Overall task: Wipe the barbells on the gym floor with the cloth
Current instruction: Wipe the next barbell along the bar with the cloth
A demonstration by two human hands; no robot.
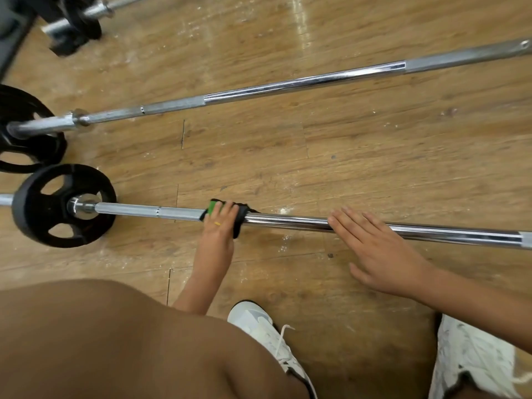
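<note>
A chrome barbell lies across the wooden floor in front of me, with a black plate on its left end. My left hand grips a black and green cloth wrapped over the bar, just right of the knurled section. My right hand lies flat with straight fingers on the bar further right. A second barbell lies parallel behind it, its left end on another black plate.
My bare knee fills the lower left, and my white shoes stand just below the near bar. A third bar with small black plates lies at the top left beside a dark rack base.
</note>
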